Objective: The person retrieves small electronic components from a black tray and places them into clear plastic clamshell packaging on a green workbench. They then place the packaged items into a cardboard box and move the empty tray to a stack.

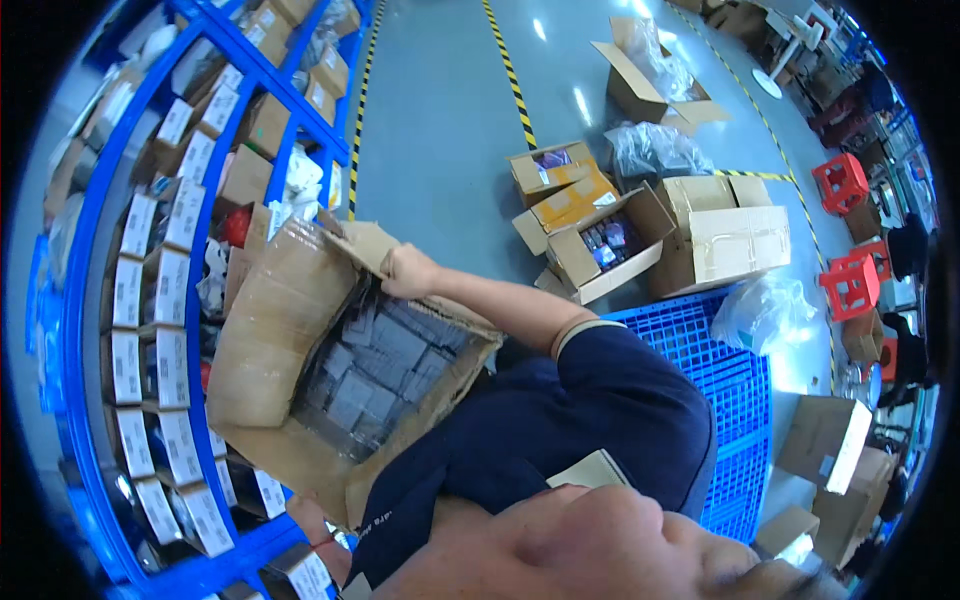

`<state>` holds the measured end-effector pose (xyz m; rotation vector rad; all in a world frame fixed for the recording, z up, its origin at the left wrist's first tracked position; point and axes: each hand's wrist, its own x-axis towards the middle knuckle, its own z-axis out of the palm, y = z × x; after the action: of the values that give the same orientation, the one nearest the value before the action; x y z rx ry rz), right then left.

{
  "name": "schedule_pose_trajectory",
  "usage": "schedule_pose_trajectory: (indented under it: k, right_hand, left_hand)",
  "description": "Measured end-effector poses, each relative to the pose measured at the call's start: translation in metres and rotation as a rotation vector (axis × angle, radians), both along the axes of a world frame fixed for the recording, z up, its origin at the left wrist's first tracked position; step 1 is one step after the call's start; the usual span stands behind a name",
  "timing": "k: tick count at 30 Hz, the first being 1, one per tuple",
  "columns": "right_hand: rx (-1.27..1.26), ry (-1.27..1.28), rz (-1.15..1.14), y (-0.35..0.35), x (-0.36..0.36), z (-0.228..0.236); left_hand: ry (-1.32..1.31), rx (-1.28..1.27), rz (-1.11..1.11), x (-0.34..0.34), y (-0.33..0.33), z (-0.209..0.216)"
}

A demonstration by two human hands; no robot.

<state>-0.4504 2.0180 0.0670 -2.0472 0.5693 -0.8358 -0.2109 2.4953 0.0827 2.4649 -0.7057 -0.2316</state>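
Observation:
A large open cardboard box (pixel 262 345) stands tilted close against my body, its flaps spread. Inside lie several small dark grey packets (pixel 365 400), wrapped in clear film. My right hand (pixel 408 272) is closed on the flap at the box's far edge, the arm reaching across its right side. Low on the left, my left hand (pixel 310 520) is at the box's near corner, holding it there; its fingers are partly hidden by the cardboard.
Blue shelving (pixel 215 240) with labelled bins (pixel 170 285) runs along the left, close to the box. To the right are a blue plastic pallet (pixel 735 400), open cartons (pixel 590 255) and a closed carton (pixel 735 240). Red stools (pixel 850 285) stand farther right, near a person (pixel 850 105).

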Motion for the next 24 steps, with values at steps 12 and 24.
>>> schedule_pose_trajectory:
  k: [12, 24]
  right_hand:
    - [0.056, 0.048, -0.172, -0.345, 0.073, -0.063]
    - [-0.141, 0.163, -0.584, -0.725, -0.023, -0.083]
  left_hand:
    - [-0.304, 0.251, -0.288, 0.145, -0.393, -0.024]
    - [0.056, -0.247, -0.505, 0.173, -0.876, -0.076]
